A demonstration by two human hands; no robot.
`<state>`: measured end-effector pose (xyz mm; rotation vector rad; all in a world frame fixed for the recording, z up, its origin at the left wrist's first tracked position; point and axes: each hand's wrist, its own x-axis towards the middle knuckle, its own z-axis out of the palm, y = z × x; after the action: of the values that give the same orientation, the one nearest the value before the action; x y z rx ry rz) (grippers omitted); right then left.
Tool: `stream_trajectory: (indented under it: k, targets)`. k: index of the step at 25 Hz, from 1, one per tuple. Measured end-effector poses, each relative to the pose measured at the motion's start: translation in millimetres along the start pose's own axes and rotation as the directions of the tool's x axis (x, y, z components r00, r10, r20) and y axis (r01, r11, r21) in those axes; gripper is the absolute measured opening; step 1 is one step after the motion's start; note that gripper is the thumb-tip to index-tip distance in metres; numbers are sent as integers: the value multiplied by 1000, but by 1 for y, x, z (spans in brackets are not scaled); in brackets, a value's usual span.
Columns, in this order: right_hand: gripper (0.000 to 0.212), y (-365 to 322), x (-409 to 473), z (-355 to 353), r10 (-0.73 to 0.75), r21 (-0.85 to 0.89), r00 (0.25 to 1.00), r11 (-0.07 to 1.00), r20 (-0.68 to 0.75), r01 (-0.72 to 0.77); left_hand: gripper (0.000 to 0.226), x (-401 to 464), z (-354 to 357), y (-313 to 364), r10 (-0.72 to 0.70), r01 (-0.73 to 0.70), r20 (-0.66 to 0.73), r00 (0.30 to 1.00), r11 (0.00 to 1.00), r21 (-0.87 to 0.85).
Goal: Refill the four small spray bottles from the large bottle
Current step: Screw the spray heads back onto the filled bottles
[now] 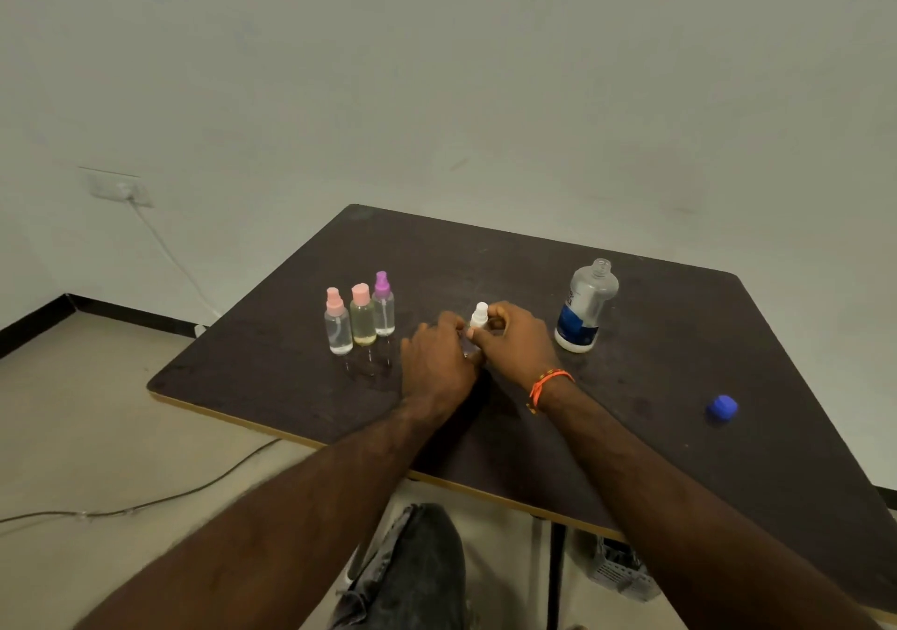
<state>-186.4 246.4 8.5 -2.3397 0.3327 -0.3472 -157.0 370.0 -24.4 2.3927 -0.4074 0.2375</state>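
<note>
A small spray bottle with a white top [479,315] stands at the middle of the dark table [679,362]. My left hand [437,362] grips its clear body, which is mostly hidden. My right hand [517,338] pinches the white spray top. To the left stand three more small bottles side by side: one with a pink top [337,322], one with a pink cap and yellowish liquid [362,321], one with a purple top [383,304]. The large clear bottle [585,306] with a blue label stands uncapped to the right.
A blue cap [722,407] lies on the table near its right side. A cable [145,503] runs across the floor on the left, from a wall socket [119,190]. My knee in grey jeans [412,566] is below the table's front edge.
</note>
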Motion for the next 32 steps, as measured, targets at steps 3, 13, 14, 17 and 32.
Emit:
stream_trajectory:
  k: [3, 13, 14, 17, 32]
  targets:
    - [21, -12, 25, 26, -10, 77, 1000, 997, 11, 9, 28, 11, 1, -16, -93, 90, -38, 995, 994, -66]
    - [27, -35, 74, 67, -74, 176, 996, 982, 46, 64, 88, 13, 17, -20, -175, 166, -30, 984, 967, -192]
    - [30, -36, 76, 70, -86, 188, 995, 980, 60, 73, 90, 14, 16, -21, -182, 174, -25, 983, 965, -195]
    - [32, -37, 81, 80, -50, 278, 998, 960, 45, 35, 90, 18, 15, -27, -187, 182, -4, 982, 960, -213]
    - [21, 30, -4, -21, 7, -18, 994, 1000, -105, -9, 65, -5, 3, 34, 69, -28, 244, 967, 986, -166]
